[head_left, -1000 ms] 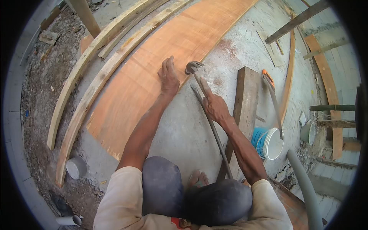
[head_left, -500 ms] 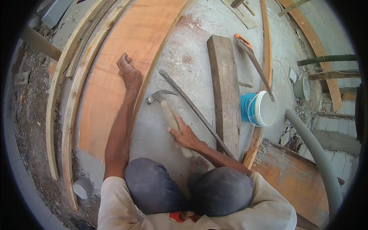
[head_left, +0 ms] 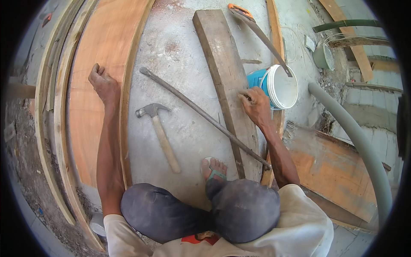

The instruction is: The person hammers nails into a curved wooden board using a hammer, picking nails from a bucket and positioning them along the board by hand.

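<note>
My left hand point(head_left: 104, 85) rests on the reddish plywood sheet point(head_left: 100, 47) near its wood-edged side, its fingers curled together; what they hold, if anything, is hidden. Over the thick weathered beam point(head_left: 224, 55), my right hand point(head_left: 257, 106) has its fingers bent in a pinch. Whether something small is between them, I cannot make out. A claw hammer point(head_left: 160, 135) with a pale wooden handle lies on the concrete floor between my arms, touched by neither hand. A long metal bar point(head_left: 188, 106) slants past the hammer, its lower end across the beam.
A blue and white bucket point(head_left: 284, 88) stands beyond my right hand, with a handsaw point(head_left: 263, 36) lying over its rim. Long timber strips point(head_left: 62, 107) lie at the left. A grey pipe point(head_left: 355, 137) curves along the right, above a stained board point(head_left: 334, 171).
My right hand has let go of the hammer, which now lies on the floor, and has moved right to the beam. My left hand stays on the plywood. The view has shifted.
</note>
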### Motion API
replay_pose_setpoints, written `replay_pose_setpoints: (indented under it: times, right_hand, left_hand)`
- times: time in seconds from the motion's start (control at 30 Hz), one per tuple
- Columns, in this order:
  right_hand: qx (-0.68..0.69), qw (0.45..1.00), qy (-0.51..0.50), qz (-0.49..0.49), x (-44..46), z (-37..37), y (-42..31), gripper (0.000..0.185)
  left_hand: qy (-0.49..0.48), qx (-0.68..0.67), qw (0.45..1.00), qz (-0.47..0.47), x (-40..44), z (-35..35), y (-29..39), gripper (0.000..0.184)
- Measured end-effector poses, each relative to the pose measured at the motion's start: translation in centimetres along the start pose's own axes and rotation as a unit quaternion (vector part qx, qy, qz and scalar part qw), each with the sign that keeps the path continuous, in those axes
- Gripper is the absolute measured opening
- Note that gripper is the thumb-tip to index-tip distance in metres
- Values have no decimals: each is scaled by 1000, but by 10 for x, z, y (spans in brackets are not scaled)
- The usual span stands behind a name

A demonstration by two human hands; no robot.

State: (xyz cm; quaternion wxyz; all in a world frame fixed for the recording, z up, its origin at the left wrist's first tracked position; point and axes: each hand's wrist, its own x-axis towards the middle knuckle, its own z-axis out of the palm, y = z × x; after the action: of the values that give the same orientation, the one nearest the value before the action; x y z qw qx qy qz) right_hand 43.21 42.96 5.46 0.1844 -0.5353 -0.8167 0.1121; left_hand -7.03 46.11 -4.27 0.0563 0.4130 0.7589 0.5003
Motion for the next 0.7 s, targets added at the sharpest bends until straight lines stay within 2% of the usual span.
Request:
replay_pose_setpoints:
  times: [0.07,0.17,0.2,0.27,0.43,0.5,0.63,0.7]
  right_hand:
    - [19,996,44,74,14,-2,12,18]
    - [13,992,86,87,36,21,18,22]
    - [6,987,83,137,45,27,10,21]
    - [-18,986,85,145,50,47,14,20]
    - [-87,978,73,175,57,54,4,21]
    - [-143,974,31,176,63,50,-1,23]
    - [-124,980,25,153,73,46,8,26]
    - [-8,973,33,229,77,47,7,26]
  left_hand:
    - [-19,31,999,4,-2,-4,3,49]
    - [-19,38,999,6,-3,-4,1,48]
    - [-16,38,999,8,-5,-5,0,48]
    - [-19,47,998,35,-9,-8,-3,47]
    - [-17,17,999,34,-17,-13,-7,46]
    - [-18,9,999,30,-18,-16,-6,46]
    - [-29,16,999,30,-20,-19,-2,46]
    - [-24,17,999,23,-25,-22,-3,46]
